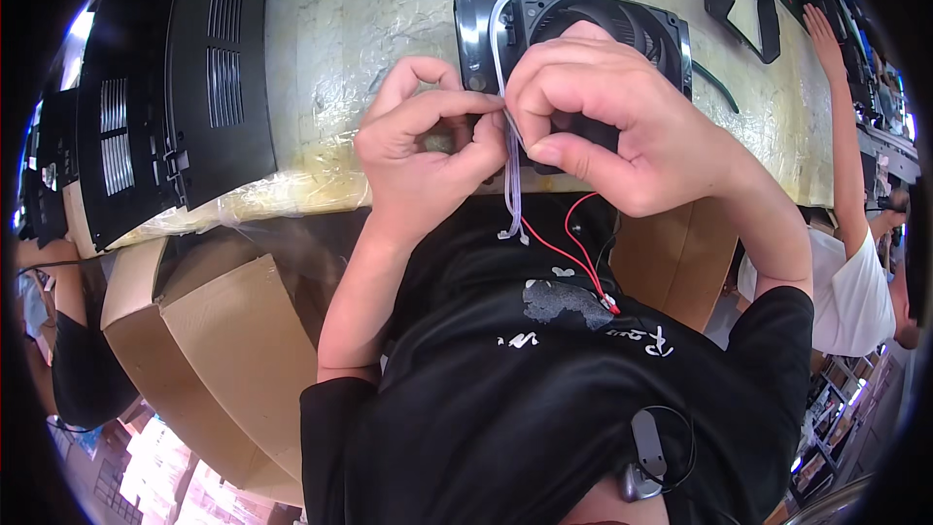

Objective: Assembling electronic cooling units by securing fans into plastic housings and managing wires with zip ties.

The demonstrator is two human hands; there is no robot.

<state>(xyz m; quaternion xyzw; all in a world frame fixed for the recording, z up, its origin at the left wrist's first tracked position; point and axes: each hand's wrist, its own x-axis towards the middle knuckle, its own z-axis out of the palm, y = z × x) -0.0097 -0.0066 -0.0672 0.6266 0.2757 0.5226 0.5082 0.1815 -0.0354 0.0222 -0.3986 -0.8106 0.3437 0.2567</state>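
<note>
My left hand [428, 141] pinches thumb and forefinger together at a bundle of thin white cable ties [513, 185]. Closed on the same bundle from the other side is my right hand [622, 112], with its thumb and fingertips pressed together. The ties hang down past the table edge, small square heads at their lower ends. One strand arches up over a black fan housing [533, 2], which lies on the table just beyond my hands and is partly hidden by my right hand. Red wires [573, 251] with a small plug hang against my black shirt below.
Plastic film covers the table [330, 29]. Black vented panels [222, 78] lie at the left, a black rectangular frame [743, 5] at the far right. An open cardboard box [228, 331] stands below the table edge. Another person's arm [846, 136] reaches over the table at the right.
</note>
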